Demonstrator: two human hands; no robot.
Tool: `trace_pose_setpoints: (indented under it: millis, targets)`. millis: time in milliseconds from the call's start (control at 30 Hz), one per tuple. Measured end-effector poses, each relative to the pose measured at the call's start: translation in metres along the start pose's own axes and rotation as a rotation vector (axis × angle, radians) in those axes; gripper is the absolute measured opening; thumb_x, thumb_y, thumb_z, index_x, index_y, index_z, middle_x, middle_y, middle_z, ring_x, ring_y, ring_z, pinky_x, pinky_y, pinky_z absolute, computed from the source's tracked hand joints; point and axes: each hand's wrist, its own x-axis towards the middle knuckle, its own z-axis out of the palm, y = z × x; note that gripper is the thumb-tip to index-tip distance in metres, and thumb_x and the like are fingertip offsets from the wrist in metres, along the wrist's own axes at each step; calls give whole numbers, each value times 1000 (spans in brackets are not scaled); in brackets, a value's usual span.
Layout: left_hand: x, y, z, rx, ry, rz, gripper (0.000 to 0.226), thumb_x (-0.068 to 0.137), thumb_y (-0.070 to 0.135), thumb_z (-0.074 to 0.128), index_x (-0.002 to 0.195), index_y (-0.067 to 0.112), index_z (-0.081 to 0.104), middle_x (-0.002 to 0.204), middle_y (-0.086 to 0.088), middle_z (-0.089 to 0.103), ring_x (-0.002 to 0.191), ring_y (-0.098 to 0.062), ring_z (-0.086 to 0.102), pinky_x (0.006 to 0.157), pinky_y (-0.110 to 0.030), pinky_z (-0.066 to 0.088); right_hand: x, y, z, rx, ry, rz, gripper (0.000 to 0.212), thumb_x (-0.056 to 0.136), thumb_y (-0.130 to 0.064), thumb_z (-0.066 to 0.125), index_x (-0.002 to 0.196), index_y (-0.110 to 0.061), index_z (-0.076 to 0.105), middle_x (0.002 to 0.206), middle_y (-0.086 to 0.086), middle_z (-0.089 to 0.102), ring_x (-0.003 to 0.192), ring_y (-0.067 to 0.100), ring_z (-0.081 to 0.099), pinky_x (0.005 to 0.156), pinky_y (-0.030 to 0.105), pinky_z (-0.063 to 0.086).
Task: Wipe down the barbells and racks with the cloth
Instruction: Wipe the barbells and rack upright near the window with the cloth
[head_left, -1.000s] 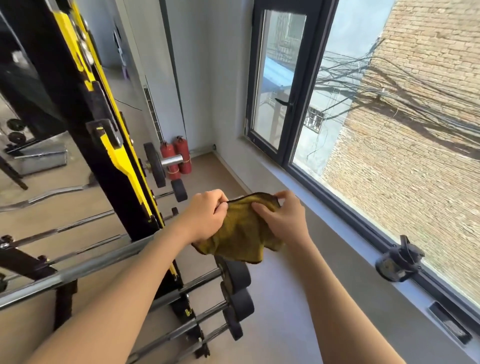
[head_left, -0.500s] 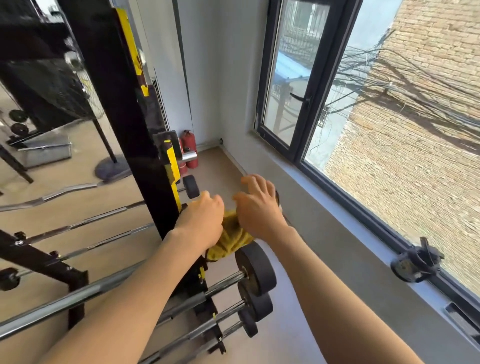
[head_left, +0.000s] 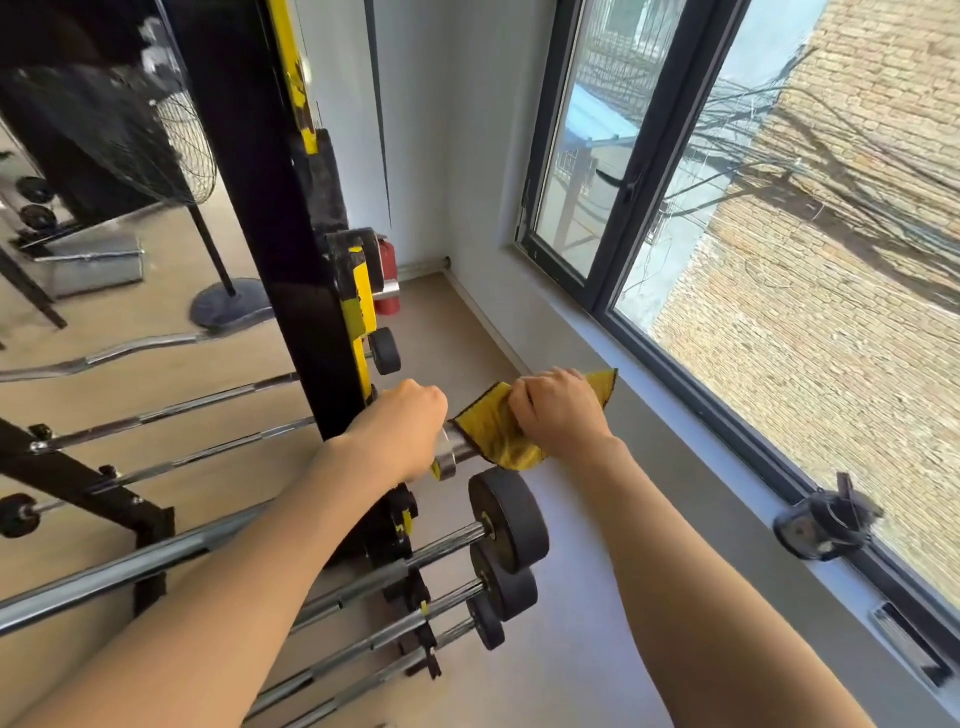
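Gripping the barbell (head_left: 460, 448) just beside the black-and-yellow rack upright (head_left: 270, 249), the left hand (head_left: 400, 431) sits knuckles up, its fingers clenched round the steel where the shaft meets the collar. The right hand (head_left: 558, 410) is just beyond it on the same bar. Its fingers (head_left: 524, 402) are curled down over the yellow cloth (head_left: 491, 428) and grasp it against the bar's end sleeve. The cloth wraps over the sleeve. One corner sticks out past the hand toward the window (head_left: 623, 156), and a bunched fold hangs below the bar. A short stretch of bare chrome and the collar show between the two hands, which are near each other but apart.

Below the held bar, three more bars lie in the rack's lower hooks, each carrying a black plate (head_left: 511, 519) at its near end; the plates step down in a row toward the floor (head_left: 561, 597). Left of the upright, further bars cross the frame, among them a bent curl bar (head_left: 104, 357). A red fire extinguisher (head_left: 387, 283) stands in the corner behind the upright, partly hidden by it. A standing fan (head_left: 171, 130) is at the far left on a round base. A small dark object (head_left: 821, 525) rests on the windowsill; I cannot tell what it is.
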Motion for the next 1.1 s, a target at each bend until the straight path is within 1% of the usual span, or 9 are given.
trace_pose_setpoints:
  millis: [100,300,467,600,667,800,933,1000,1100]
  targets:
    - [-3,4,1,-10,-18,15,22,88,5,71,90,12,50,94,-9,57,70,-21,55,53,-27,41,-15,-32,17,50,199,146,42,101,-35,36,69,-23,60,76,-5,63,88,22,59,101,42,40]
    - [4,19,17,88,23,7,33,86,30,85,104,17,60,102,-6,64,97,-30,69,77,-39,60,-26,-26,31,48,181,-437,34,108,-36,40,115,-18,68,103,2,67,94,23,59,95,41,48]
    - [9,17,22,45,17,-26,50,79,44,90,109,15,65,105,-8,68,95,-31,69,72,-38,58,0,4,18,268,173,242,45,100,-34,36,61,-17,52,67,-3,57,69,21,55,79,45,53]
    - [11,17,23,40,26,-36,51,76,43,91,109,16,63,100,-7,67,91,-30,70,74,-39,61,-44,-59,42,265,342,236,38,104,-35,43,120,-13,69,132,8,60,139,33,45,125,58,20]
    - [13,18,21,39,28,-34,44,78,39,90,106,16,63,93,-6,63,86,-28,68,76,-39,62,-59,-87,50,323,290,209,60,106,-39,37,157,-7,40,168,17,25,160,33,7,129,53,-3]
    - [15,19,21,53,24,-53,44,76,34,90,92,19,52,86,-4,58,76,-26,60,63,-35,54,-19,-100,31,570,242,723,84,103,-29,39,161,5,-11,169,22,-24,156,34,-27,128,49,-12]
    - [8,18,24,46,43,-53,38,81,38,86,100,17,61,87,-4,59,80,-26,65,68,-37,59,27,-70,13,981,372,1354,74,105,-26,42,157,12,7,162,35,18,151,49,23,123,50,30]
    - [3,17,27,62,64,-42,41,82,40,86,107,15,65,88,-4,58,83,-27,67,72,-39,61,21,-54,17,1139,444,1402,55,105,-46,46,141,-3,44,135,18,57,122,39,60,104,49,52]
    - [-1,19,28,63,93,-38,42,83,38,86,111,14,66,88,-4,56,81,-26,65,71,-37,58,-1,-59,13,1680,500,1451,58,96,-72,49,108,-16,60,101,7,70,96,31,72,91,47,60]
